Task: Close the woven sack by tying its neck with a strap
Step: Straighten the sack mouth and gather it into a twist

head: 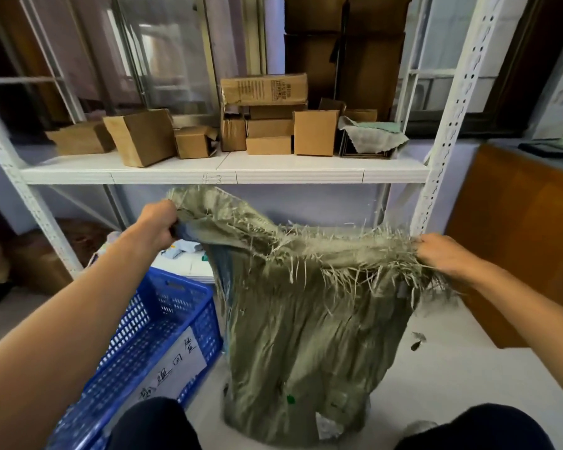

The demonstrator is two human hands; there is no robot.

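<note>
Below the shelf, left hand (158,222) and right hand (442,253) grip the woven sack (306,319) mouth, contents hidden.

A white metal shelving rack (228,172) is standing against a pale lilac wall (306,203), holding cardboard boxes (267,125). Daylight is coming through the windows (163,53) behind it. A wooden cabinet (517,228) is sitting at the right on the light floor (452,368).
</note>
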